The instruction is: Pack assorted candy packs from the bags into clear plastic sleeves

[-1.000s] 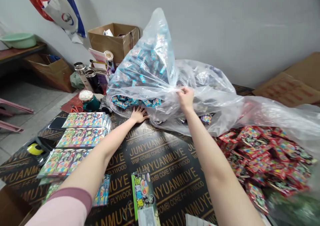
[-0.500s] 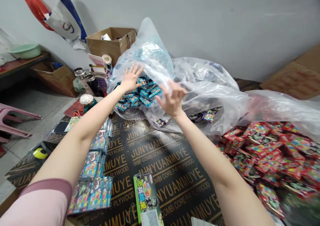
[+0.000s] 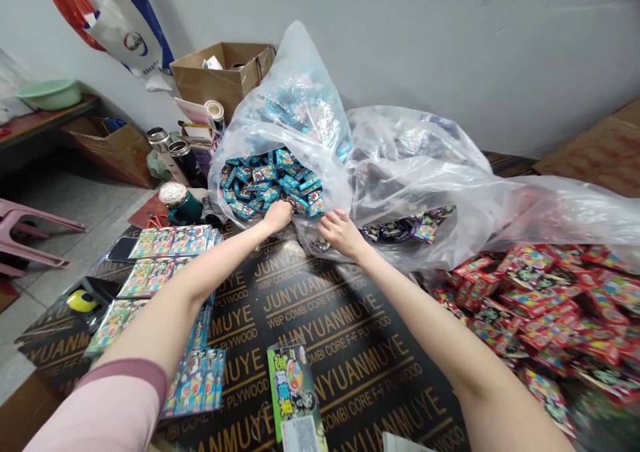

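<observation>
A clear plastic bag point(image 3: 295, 135) lies with its mouth toward me, full of small blue candy packets point(image 3: 260, 182). My left hand point(image 3: 279, 217) is closed at the lower rim of this mouth, pinching the plastic, though its fingertips are partly hidden. At the mouth's right lower corner, my right hand point(image 3: 341, 231) has its fingers bent over the bag's edge and closed on it. Just right of that hand, a second plastic bag point(image 3: 415, 172) shows dark purple packets point(image 3: 420, 227) at its opening.
Red packets point(image 3: 540, 305) spill from another bag at right. Stacked blue-and-green packet sheets point(image 3: 170, 242) stand left under my left arm. A green printed packet point(image 3: 295, 392) lies on the black plywood table point(image 3: 320, 305). Flasks point(image 3: 183, 159), a lidded jar point(image 3: 177, 202) and a cardboard box point(image 3: 215, 82) stand back left.
Both hands have come down from above the bag's mouth to its lower rim. Their spread fingers have closed, and the mouth now gapes wider over the blue packets.
</observation>
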`<act>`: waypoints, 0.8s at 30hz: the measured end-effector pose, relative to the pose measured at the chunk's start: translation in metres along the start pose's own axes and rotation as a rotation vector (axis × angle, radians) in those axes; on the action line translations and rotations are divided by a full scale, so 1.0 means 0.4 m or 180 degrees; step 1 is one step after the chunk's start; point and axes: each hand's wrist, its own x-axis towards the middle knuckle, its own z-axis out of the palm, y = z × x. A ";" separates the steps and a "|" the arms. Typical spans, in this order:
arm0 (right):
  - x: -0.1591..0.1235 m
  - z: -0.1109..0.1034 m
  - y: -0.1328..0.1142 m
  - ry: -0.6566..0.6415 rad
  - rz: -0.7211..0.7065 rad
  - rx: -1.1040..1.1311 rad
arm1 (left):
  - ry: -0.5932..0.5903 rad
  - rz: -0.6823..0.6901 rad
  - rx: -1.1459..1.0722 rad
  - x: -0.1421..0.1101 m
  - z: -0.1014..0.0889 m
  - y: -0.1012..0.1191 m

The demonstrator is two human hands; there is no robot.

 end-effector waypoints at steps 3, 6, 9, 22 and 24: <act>-0.029 0.012 0.011 0.0097 0.0063 0.0011 | 0.0026 0.0188 -0.0008 -0.009 0.042 -0.005; -0.038 0.020 0.018 0.0199 0.0070 0.0128 | 0.0135 0.0096 0.0054 0.004 0.067 -0.003; -0.037 0.019 0.020 0.0222 0.0091 0.0250 | 0.0195 0.0015 0.0106 0.023 0.082 -0.008; -0.006 0.002 -0.022 0.0834 0.0178 -0.0136 | 0.0732 -0.0513 -0.0157 0.032 0.107 0.006; 0.004 0.000 -0.033 0.0950 0.0237 -0.0316 | 0.0867 -0.0633 -0.0429 0.039 0.091 0.000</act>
